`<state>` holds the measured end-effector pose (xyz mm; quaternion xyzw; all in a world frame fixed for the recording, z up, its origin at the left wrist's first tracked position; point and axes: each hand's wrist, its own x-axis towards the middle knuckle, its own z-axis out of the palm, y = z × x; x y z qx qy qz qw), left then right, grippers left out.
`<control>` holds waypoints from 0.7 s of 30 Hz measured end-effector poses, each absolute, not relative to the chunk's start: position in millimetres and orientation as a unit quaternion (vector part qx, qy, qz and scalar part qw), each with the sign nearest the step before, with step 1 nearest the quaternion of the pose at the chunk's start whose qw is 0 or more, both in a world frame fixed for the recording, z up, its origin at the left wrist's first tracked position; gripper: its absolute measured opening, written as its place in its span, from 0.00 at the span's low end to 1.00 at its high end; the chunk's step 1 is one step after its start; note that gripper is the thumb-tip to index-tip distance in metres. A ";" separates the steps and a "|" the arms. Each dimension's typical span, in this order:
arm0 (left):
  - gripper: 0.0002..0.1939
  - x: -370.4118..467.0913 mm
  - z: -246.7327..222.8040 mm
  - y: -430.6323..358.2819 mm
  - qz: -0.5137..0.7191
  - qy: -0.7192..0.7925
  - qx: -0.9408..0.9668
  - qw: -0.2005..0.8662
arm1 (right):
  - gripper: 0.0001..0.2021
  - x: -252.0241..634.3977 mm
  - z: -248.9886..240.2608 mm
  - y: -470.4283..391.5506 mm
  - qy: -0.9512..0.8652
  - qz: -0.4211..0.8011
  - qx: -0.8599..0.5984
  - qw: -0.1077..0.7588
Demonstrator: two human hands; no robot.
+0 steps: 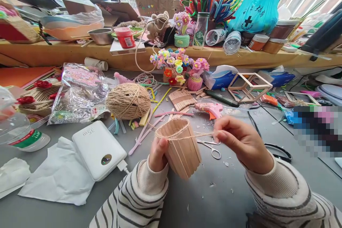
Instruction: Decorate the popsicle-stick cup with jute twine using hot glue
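A round cup made of upright wooden craft sticks [184, 156] is tilted above the grey table, with twine [196, 135] running along its rim. My left hand [158, 153] grips the cup's left side, thumb on the rim; its other fingers are largely hidden behind the cup. To the right, my right hand [242, 142] pinches the twine's end between thumb and fingers and holds it taut away from the cup. Behind the cup sits a large ball of jute twine [128, 101]. Scissors [213, 149] lie on the table between the cup and my right hand.
A pink glue gun [210, 109] and a bundle of craft sticks [182, 99] lie behind the cup. At left are a white power bank [98, 149] with a cable and a white tissue [58, 174]. A cluttered shelf [123, 57] spans the back.
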<state>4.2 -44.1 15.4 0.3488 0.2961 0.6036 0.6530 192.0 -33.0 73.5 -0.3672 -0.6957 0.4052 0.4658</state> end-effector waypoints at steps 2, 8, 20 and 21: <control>0.29 4.4 16.0 -44.0 0.606 0.291 0.347 0.654 | 0.11 190.5 76.9 -30.0 -0.693 0.386 -0.373 0.481; 0.28 5.4 19.4 -43.9 0.601 0.272 0.347 0.667 | 0.08 187.5 77.8 -22.0 -0.691 0.365 -0.395 0.482; 0.26 5.9 20.3 -45.8 0.606 0.252 0.336 0.675 | 0.11 185.0 71.7 -17.7 -0.672 0.407 -0.417 0.457; 0.26 5.7 20.2 -46.4 0.604 0.254 0.330 0.679 | 0.12 184.6 70.0 -17.6 -0.670 0.411 -0.415 0.457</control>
